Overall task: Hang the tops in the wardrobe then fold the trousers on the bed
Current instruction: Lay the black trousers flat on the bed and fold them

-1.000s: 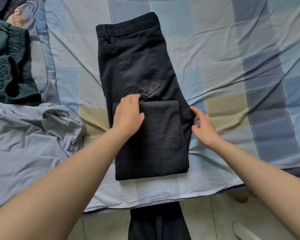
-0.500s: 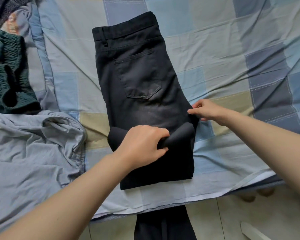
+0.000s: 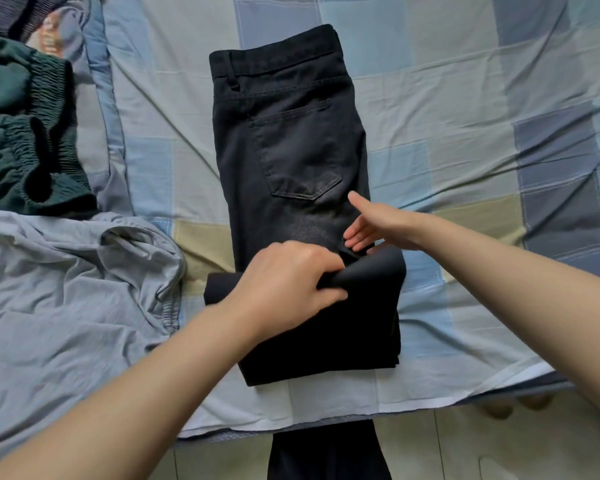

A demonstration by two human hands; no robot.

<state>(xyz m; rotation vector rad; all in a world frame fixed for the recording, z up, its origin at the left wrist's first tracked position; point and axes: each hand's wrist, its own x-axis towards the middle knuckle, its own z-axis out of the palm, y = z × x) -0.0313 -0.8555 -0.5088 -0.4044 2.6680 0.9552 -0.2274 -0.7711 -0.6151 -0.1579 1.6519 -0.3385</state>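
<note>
Black trousers (image 3: 288, 143) lie lengthwise on the checked bed sheet (image 3: 465, 98), waistband at the far end, back pocket facing up. Their legs are folded back over the lower part. My left hand (image 3: 288, 282) grips the rolled top edge of that folded layer, fingers curled round the cloth. My right hand (image 3: 374, 223) rests on the trousers' right side just above the fold with its fingers stretched out straight.
Dark green trousers with elastic cuffs (image 3: 25, 133) lie at the far left. A crumpled light grey garment (image 3: 66, 292) covers the near left of the bed. The bed edge (image 3: 326, 424) runs along the bottom, with tiled floor (image 3: 465, 452) below.
My left hand went from lying flat on the folded legs to gripping their top edge and pulling it back toward me. My right hand opened its pinch and laid its fingers flat on the trousers.
</note>
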